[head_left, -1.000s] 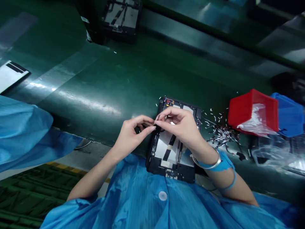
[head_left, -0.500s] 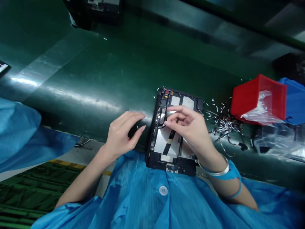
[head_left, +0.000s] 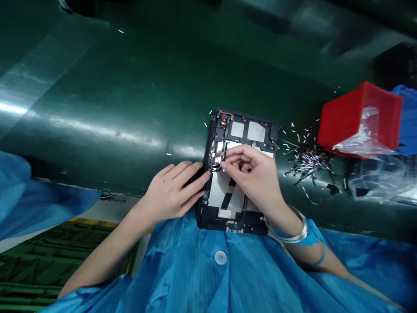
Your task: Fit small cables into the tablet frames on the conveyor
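An opened tablet (head_left: 252, 130) lies back-up on the green belt (head_left: 130, 95), its boards, shields and flat cables exposed. My left hand (head_left: 172, 191) rests flat with stretched fingers against the tablet's left edge, fingertips touching the frame. My right hand (head_left: 252, 174) hovers over the tablet's middle, fingers pinched on a thin black cable (head_left: 215, 167) by the left side of the frame. A metal bangle and a blue strap ring my right wrist.
A red bin (head_left: 358, 115) lined with clear plastic stands at the right, a blue bin (head_left: 408, 117) behind it. Small black-and-white cable parts (head_left: 306, 167) lie scattered beside the tablet. A neighbour's blue sleeve (head_left: 19, 191) shows at the left edge.
My left hand left the pinch it shared with the right, opened, and came to rest flat on the tablet's left edge. My right hand lowered the cable onto the tablet.
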`<state>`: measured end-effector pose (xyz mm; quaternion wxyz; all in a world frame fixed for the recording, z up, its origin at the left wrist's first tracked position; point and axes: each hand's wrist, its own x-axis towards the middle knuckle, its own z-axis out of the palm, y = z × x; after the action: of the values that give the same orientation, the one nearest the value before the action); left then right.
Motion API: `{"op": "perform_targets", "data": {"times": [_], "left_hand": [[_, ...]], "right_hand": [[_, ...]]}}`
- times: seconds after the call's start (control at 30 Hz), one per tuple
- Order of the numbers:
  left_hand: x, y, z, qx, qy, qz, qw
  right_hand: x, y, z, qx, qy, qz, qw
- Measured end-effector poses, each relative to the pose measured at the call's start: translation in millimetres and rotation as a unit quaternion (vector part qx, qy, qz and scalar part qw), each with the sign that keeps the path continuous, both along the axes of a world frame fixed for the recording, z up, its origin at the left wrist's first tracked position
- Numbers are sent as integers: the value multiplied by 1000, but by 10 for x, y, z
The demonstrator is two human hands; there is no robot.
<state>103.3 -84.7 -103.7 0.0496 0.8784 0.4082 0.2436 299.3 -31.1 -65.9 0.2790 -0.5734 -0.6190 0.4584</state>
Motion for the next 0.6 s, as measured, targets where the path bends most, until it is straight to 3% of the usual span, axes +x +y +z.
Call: {"op": "perform_targets", "data": {"times": [0.43,0.6], "left_hand": [[3,4,36,17,8,0,1000],[15,10,41,4,22,10,1000]], "right_hand": [[23,95,-4,-25,-33,40,998],[34,83,10,28,-93,52,994]]}}
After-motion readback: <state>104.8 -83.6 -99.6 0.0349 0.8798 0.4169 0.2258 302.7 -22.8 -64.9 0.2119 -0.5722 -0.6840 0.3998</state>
